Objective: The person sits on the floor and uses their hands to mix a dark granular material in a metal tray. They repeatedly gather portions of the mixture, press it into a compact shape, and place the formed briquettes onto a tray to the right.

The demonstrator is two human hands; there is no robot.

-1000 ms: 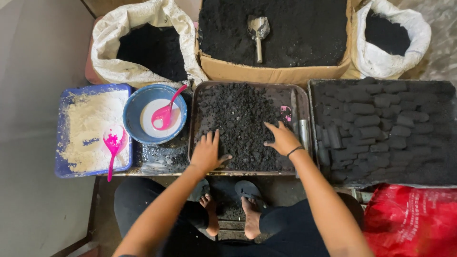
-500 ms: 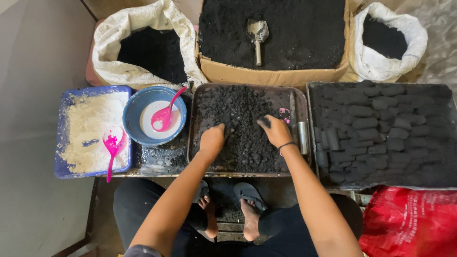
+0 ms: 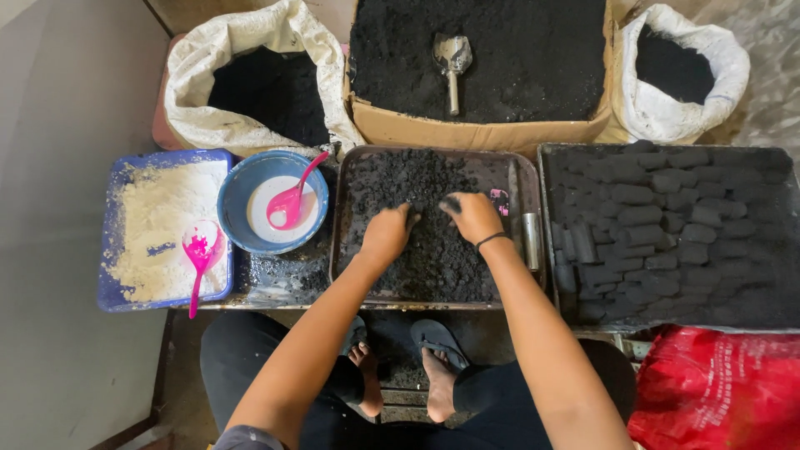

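Both hands (image 3: 429,227) dig into black mixture (image 3: 417,250); tray (image 3: 337,242) lies crosswise.

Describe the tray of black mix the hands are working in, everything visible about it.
The tray is a shallow, dark, rectangular metal-looking pan with a worn brownish rim, lying flat in front of the person. It holds a heap of coarse, crumbly black mix, thickest toward the left and centre. The left hand and right hand both press into the heap, fingers blackened. A grey metal tube lies along its right side, near a small pink item.
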